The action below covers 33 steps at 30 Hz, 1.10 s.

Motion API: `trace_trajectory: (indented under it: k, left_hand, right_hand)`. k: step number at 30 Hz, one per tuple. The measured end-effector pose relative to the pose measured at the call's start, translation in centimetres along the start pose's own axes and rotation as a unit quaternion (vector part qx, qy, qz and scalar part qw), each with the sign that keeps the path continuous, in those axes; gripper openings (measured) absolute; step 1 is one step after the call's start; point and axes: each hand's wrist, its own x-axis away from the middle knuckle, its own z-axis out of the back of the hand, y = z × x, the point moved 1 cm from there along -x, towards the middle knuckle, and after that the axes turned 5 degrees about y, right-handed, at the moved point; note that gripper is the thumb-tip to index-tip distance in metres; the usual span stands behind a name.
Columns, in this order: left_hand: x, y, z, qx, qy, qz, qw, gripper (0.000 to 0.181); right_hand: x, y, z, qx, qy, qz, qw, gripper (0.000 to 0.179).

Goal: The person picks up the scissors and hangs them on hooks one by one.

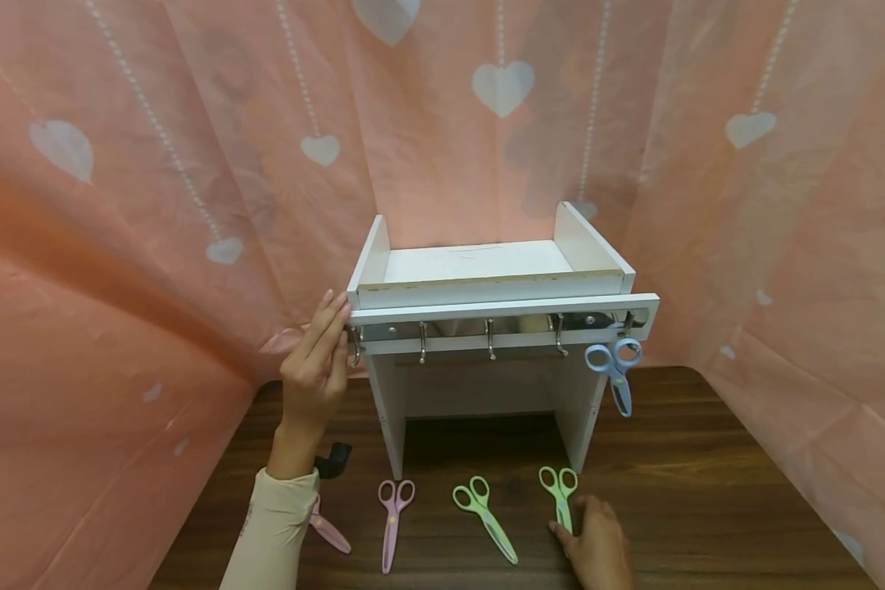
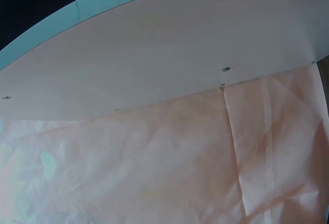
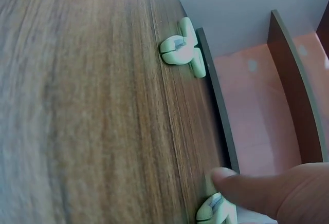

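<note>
My left hand (image 1: 315,369) lies against the left end of a white hook rail (image 1: 442,314), its fingers straight; the left wrist view does not show the hand. At the front right, my right hand (image 1: 597,545) pinches green scissors (image 1: 560,492) by the blades, which the hand partly hides; their finger loops face the rack. The thumb (image 3: 257,185) shows beside these scissors in the right wrist view. Blue scissors (image 1: 616,373) hang from the rightmost hook. Another pair of green scissors (image 1: 485,520) and two pink pairs, one pair of pink scissors (image 1: 391,524) nearer the middle, lie on the table.
A white shelf unit (image 1: 490,291) stands behind the rail, with several metal hooks (image 1: 490,338) along its front. The dark wooden table (image 1: 678,467) lies below. Pink curtains (image 1: 442,123) with white hearts surround it. A black object (image 1: 333,460) is beside the left wrist.
</note>
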Motion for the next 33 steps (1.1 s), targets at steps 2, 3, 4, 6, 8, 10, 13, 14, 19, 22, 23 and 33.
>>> trace_trajectory:
  k: [2,3,4,6,8,10,13,14,19,22,23,33]
  left_hand:
    - [0.0,0.1,0.1,0.001,0.001,0.004,1.0,0.026]
    - [0.0,0.1,0.1,0.0,0.001,0.004,1.0,0.026]
    - [0.0,0.1,0.1,0.0,0.001,0.004,1.0,0.026]
    - [-0.1,0.1,0.1,0.0,0.002,0.005,1.0,0.027]
    - [-0.2,0.1,0.0,0.001,0.004,0.005,1.0,0.027]
    - [-0.2,0.1,-0.1,0.001,0.004,0.003,1.0,0.028]
    - [-0.3,0.1,-0.1,0.002,0.005,0.0,1.0,0.029]
    - [-0.3,0.1,-0.2,0.002,0.005,-0.001,1.0,0.029]
    - [-0.3,0.1,-0.2,0.003,0.004,0.001,1.0,0.029]
    - [-0.3,0.2,-0.3,0.002,0.003,0.001,1.0,0.029]
    - [-0.2,0.2,-0.3,0.002,0.003,0.002,1.0,0.029]
    - [-0.1,0.2,-0.2,0.004,0.002,0.001,1.0,0.026]
  right_hand:
    - [0.1,0.0,0.0,-0.001,-0.001,0.001,1.0,0.05]
    - [0.1,0.0,0.0,-0.002,-0.002,0.0,1.0,0.049]
    - [0.1,0.0,0.0,-0.004,-0.003,0.0,1.0,0.047]
    - [0.1,0.0,0.1,-0.006,-0.004,0.002,1.0,0.042]
    - [0.1,0.0,0.1,-0.006,-0.005,0.007,0.9999,0.037]
    - [0.1,0.0,0.2,-0.005,-0.006,0.011,0.9999,0.034]
    - [0.1,-0.1,0.3,-0.004,-0.005,0.015,0.9999,0.03]
    - [0.1,-0.1,0.4,-0.004,-0.005,0.015,0.9999,0.03]
    - [0.0,0.0,0.6,0.003,-0.012,0.011,0.9999,0.026]
    - [-0.2,0.1,0.7,0.006,-0.027,0.004,0.9996,0.024]
    - [-0.2,0.1,0.7,0.006,-0.032,0.0,0.9995,0.023]
    - [0.3,0.5,1.1,-0.041,-0.046,-0.035,0.9975,0.025]
